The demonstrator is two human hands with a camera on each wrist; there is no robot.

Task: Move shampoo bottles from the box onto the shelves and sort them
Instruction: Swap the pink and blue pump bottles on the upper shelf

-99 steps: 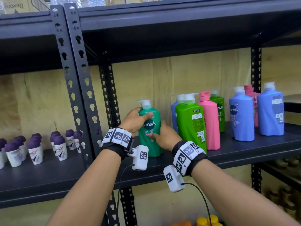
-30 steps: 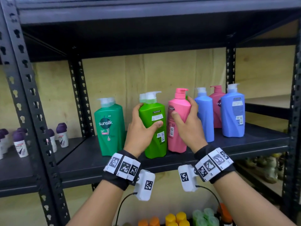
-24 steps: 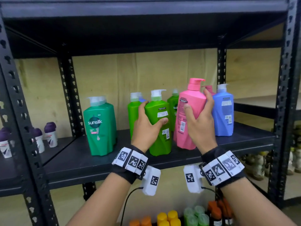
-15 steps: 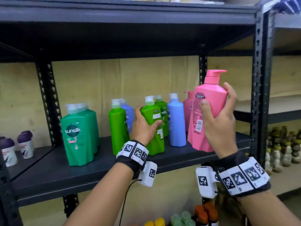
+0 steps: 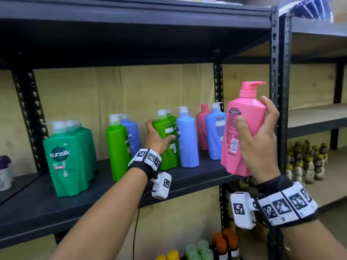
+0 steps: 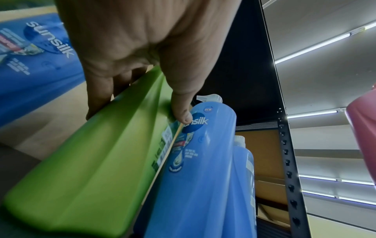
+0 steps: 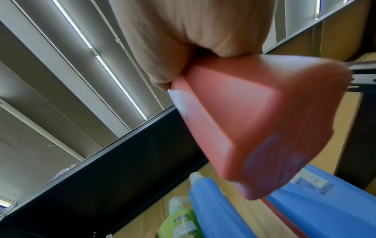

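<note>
My right hand [image 5: 262, 132] grips a pink shampoo bottle [image 5: 242, 132], lifted clear of the dark shelf [image 5: 56, 207] in front of its right end; the same pink bottle [image 7: 264, 125] fills the right wrist view. My left hand [image 5: 157, 137] is wrapped around a light green bottle [image 5: 167, 147] standing on the shelf, thumb across its label. In the left wrist view that green bottle [image 6: 91, 169] leans against a blue bottle [image 6: 199, 169]. Dark green Sunsilk bottles [image 5: 67, 158] stand at the left, another light green bottle [image 5: 116, 149] and blue bottles [image 5: 187, 139] in the middle, a pink bottle [image 5: 201, 128] behind.
A perforated black upright [image 5: 277, 91] stands just right of the pink bottle. Beyond it, another rack has a bare wooden shelf [image 5: 315, 117] and small brown bottles [image 5: 308, 162] lower down. Orange, yellow and green caps [image 5: 206, 248] show on the shelf below. A purple-capped roll-on [image 5: 5, 171] sits far left.
My right hand has lifted the pink bottle off the shelf and carried it right, toward the upright. My left hand has stayed on the light green bottle. The view has swung to the right.
</note>
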